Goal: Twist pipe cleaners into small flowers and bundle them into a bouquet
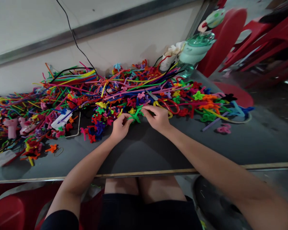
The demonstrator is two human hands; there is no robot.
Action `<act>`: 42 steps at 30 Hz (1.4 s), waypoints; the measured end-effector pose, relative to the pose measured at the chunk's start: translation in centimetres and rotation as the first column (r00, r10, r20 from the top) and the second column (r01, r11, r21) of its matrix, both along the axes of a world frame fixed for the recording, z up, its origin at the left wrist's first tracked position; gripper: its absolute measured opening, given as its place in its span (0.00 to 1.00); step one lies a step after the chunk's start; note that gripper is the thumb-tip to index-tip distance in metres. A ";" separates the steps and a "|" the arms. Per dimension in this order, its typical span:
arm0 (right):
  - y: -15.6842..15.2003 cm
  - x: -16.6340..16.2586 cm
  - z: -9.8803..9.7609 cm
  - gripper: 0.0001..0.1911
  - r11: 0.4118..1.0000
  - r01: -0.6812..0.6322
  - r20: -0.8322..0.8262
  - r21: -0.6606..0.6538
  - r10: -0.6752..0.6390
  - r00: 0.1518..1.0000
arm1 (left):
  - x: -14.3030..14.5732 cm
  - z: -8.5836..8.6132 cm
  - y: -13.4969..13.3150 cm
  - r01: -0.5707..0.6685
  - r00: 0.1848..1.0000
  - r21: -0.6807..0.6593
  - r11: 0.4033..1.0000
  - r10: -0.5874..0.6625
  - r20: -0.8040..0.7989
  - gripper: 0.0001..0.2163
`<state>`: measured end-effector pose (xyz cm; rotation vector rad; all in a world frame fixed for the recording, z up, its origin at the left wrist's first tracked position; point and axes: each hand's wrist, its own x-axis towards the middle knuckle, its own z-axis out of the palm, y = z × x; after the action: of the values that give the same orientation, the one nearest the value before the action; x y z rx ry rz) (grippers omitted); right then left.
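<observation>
A fuzzy green pipe-cleaner piece (135, 118), bent into small lobes, sits between the hands before a tangled heap of chenille stems (84, 76) on the smooth dark tabletop (146, 153). The left hand (120, 128) pinches its left side; the right hand (157, 118) pinches its thin strand, the long axis slanting toward upper right.

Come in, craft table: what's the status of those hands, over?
Left hand and right hand: both pinching green fuzzy piece. Scissors close beyond right hand. Colourful pile crowding the space ahead.
</observation>
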<state>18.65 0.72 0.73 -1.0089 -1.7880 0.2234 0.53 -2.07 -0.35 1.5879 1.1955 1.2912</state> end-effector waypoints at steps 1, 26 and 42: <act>-0.1 0.0 0.1 0.14 1.000 -0.015 -0.005 0.006 0.015 1.000 | 0.0 0.0 0.1 0.029 1.000 -0.008 1.000 -0.029 -0.002 0.08; -0.5 -0.4 0.2 0.10 0.999 0.029 0.054 -0.015 -0.028 0.998 | -0.2 0.5 0.5 0.309 0.900 -0.282 0.908 -0.184 0.395 0.22; -1.1 -1.3 -0.5 0.09 0.898 -0.317 -0.074 -0.304 0.309 0.948 | -0.5 0.2 1.3 0.339 0.877 -0.262 0.903 -0.203 0.435 0.20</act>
<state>17.35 -0.35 0.25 -0.9218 -1.9257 0.7379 0.03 -0.80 -0.11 1.1299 0.8382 1.0896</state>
